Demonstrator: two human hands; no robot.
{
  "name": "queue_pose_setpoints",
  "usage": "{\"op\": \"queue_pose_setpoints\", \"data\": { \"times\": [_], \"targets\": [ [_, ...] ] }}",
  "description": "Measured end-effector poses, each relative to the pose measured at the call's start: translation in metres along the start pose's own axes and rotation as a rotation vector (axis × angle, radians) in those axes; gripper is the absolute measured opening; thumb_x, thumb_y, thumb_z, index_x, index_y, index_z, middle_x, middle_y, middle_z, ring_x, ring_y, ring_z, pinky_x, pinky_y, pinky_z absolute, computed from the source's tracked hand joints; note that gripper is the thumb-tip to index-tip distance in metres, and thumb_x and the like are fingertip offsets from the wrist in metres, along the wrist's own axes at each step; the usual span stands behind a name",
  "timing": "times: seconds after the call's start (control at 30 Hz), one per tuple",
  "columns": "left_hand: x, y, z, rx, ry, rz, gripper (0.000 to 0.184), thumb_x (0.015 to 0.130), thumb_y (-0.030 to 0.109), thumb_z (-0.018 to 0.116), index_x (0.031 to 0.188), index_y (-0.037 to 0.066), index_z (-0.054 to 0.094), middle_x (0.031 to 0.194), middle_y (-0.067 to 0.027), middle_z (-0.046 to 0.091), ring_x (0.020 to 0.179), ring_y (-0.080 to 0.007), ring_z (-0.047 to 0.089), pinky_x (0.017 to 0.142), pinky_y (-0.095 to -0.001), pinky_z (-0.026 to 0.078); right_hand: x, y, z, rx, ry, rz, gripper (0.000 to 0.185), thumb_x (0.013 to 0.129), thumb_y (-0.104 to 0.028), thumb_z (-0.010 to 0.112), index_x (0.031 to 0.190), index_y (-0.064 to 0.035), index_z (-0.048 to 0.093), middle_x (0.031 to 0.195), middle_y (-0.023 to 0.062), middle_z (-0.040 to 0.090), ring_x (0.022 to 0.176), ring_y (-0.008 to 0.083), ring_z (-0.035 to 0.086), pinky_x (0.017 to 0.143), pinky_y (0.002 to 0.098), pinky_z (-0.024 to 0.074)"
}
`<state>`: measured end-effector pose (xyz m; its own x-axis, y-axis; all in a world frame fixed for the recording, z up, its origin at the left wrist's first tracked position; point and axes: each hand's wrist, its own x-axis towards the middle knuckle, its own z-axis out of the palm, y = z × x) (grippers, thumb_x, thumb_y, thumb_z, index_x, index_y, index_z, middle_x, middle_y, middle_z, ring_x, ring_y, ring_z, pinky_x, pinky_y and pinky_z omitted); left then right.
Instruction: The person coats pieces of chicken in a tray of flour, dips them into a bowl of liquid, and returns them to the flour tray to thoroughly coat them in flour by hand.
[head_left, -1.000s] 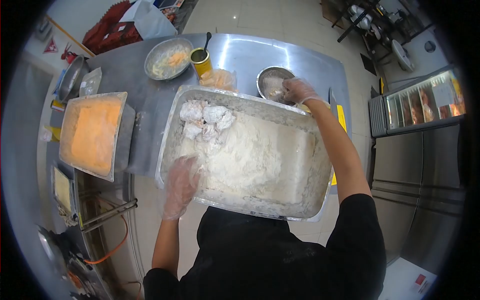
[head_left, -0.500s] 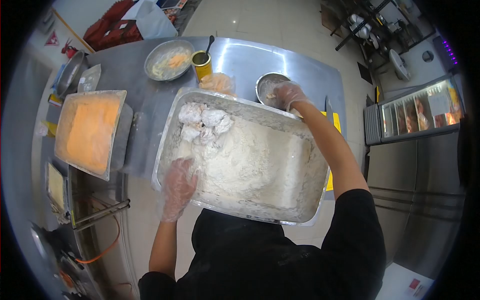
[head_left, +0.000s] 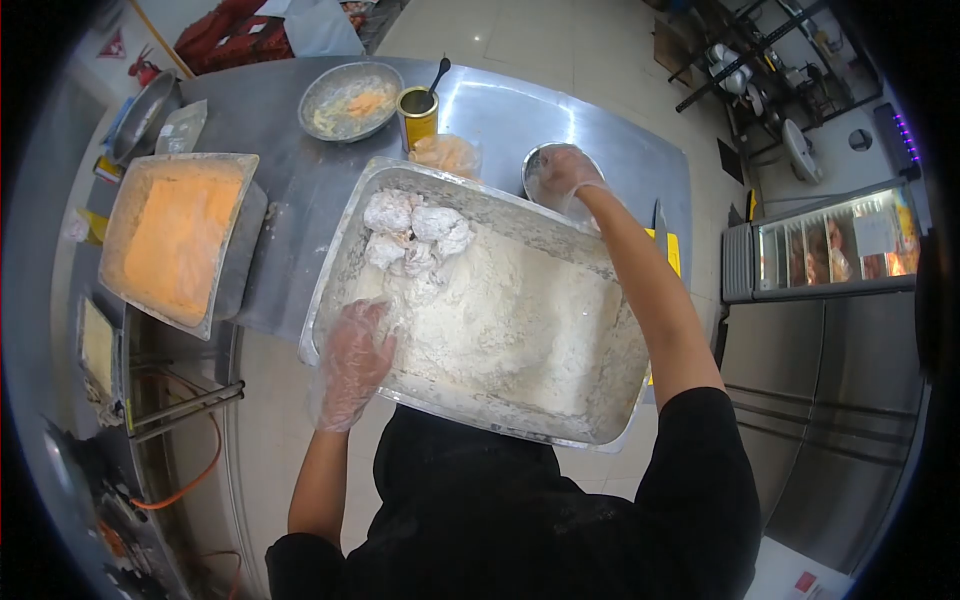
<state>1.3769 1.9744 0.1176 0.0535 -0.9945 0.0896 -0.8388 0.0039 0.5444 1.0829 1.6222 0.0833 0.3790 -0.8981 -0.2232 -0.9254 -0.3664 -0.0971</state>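
the fingers [head_left: 366,320] of the left hand [head_left: 352,362] are extended and slightly bent, and no item is visible in their grasp. this hand wears a clear plastic glove and is positioned over the near left corner of the large metal tray [head_left: 560,235]. the fingers of the right hand [head_left: 566,170], also gloved, are directed down into the small metal bowl [head_left: 529,172]; the hand covers them, so whether they are clenched on anything cannot be determined.

the tray is located in front of the torso, with its near edge projecting past the edge of the metal table [head_left: 625,140]. it contains white powder [head_left: 480,325]. a cluster of coated pieces [head_left: 420,235] rests in the far left corner, on the powder, beyond the left fingertips.

the small bowl stands just beyond the far right part of the tray. adjacent components: a plastic bag [head_left: 447,154] at the far left rim; behind it, a yellow can [head_left: 418,128] with a dark utensil [head_left: 441,72] upright inside; further left, a shallow bowl [head_left: 318,92] with pale and orange residue. a second tray [head_left: 228,250], filled with orange powder [head_left: 178,240], occupies the left side.
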Motion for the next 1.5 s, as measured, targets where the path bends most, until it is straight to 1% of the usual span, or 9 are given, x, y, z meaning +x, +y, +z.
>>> {"op": "queue_pose_setpoints", "data": {
  "times": [0.27,0.37,0.67,0.87,1.03,1.23,1.33,1.37,1.5],
  "targets": [
    [-0.004,-0.008,0.006,-0.038,0.046,0.014,0.039,0.076,0.013,0.069,0.112,0.004,0.06,0.111,-0.0233,0.056,0.106,-0.0373,0.054,0.091,-0.0426,0.046,-0.025,-0.004,-0.072,0.143,-0.008,0.107,0.031,0.071,-0.026,0.064,0.097,-0.0098,0.07,0.103,0.0159,0.067,0.099,0.0323,0.063,0.088,0.0392,0.05],
    [-0.004,-0.009,0.006,-0.03,0.043,0.021,0.038,0.077,0.014,0.069,0.112,0.004,0.059,0.111,-0.0227,0.056,0.104,-0.0374,0.055,0.089,-0.0429,0.047,-0.016,0.016,-0.065,0.146,0.137,0.119,0.028,0.068,-0.029,0.069,0.088,-0.009,0.068,0.088,0.0132,0.068,0.081,0.0282,0.064,0.076,0.0372,0.0507],
    [-0.006,-0.007,0.003,-0.08,0.083,0.041,0.04,0.075,0.008,0.072,0.112,0.002,0.059,0.112,-0.0214,0.057,0.107,-0.0397,0.054,0.092,-0.0454,0.044,-0.045,-0.009,-0.092,0.073,0.095,0.173,0.035,0.07,-0.024,0.069,0.1,-0.0059,0.068,0.093,0.0135,0.07,0.089,0.027,0.066,0.081,0.0351,0.0504],
    [-0.005,-0.005,-0.001,-0.066,0.097,0.028,0.035,0.077,0.014,0.069,0.11,0.004,0.059,0.111,-0.0232,0.058,0.107,-0.0392,0.054,0.093,-0.0453,0.045,-0.044,0.013,-0.095,0.315,0.071,-0.019,0.039,0.069,-0.018,0.068,0.107,-0.0064,0.068,0.106,0.0125,0.068,0.097,0.0259,0.065,0.087,0.035,0.0492],
    [-0.012,-0.011,0.002,-0.059,0.134,0.001,0.039,0.079,0.018,0.068,0.115,0.006,0.058,0.117,-0.0232,0.057,0.114,-0.0392,0.052,0.097,-0.0455,0.043,-0.127,-0.056,-0.16,0.192,0.177,-0.06,0.051,0.068,-0.012,0.07,0.118,-0.0068,0.061,0.108,0.0136,0.066,0.101,0.0253,0.063,0.089,0.033,0.0473],
    [-0.007,-0.013,0.003,-0.114,0.133,0.027,0.038,0.078,0.012,0.069,0.113,0.002,0.058,0.11,-0.0209,0.057,0.106,-0.0396,0.054,0.092,-0.0453,0.044,-0.192,-0.105,-0.147,0.404,0.051,-0.182,0.054,0.068,-0.011,0.074,0.12,-0.0078,0.058,0.11,0.0128,0.063,0.106,0.0237,0.059,0.095,0.0331,0.0438],
    [-0.005,-0.012,-0.003,-0.146,0.096,0.013,0.038,0.079,0.014,0.068,0.114,0.004,0.058,0.111,-0.0217,0.058,0.107,-0.039,0.054,0.092,-0.0446,0.045,-0.196,-0.109,-0.109,0.564,-0.218,-0.135,0.05,0.071,-0.013,0.074,0.118,-0.0068,0.059,0.112,0.012,0.062,0.11,0.0219,0.056,0.096,0.0339,0.0432],
    [-0.005,-0.014,-0.003,-0.157,0.08,0.011,0.038,0.079,0.016,0.068,0.114,0.005,0.059,0.112,-0.0221,0.058,0.107,-0.0388,0.054,0.093,-0.0444,0.046,-0.197,-0.097,-0.082,0.331,-0.002,-0.144,0.039,0.075,-0.016,0.072,0.111,-0.0035,0.062,0.106,0.0119,0.063,0.098,0.0195,0.061,0.087,0.033,0.0485],
    [-0.008,-0.02,0.007,-0.123,0.123,0.045,0.036,0.078,0.012,0.069,0.112,0.003,0.059,0.111,-0.0231,0.058,0.105,-0.0387,0.055,0.091,-0.0432,0.046,-0.191,-0.091,-0.06,0.605,-0.066,0.225,0.019,0.079,-0.017,0.07,0.089,-0.0007,0.068,0.085,0.0098,0.066,0.073,0.0156,0.063,0.066,0.0287,0.0525]
  ]
}}
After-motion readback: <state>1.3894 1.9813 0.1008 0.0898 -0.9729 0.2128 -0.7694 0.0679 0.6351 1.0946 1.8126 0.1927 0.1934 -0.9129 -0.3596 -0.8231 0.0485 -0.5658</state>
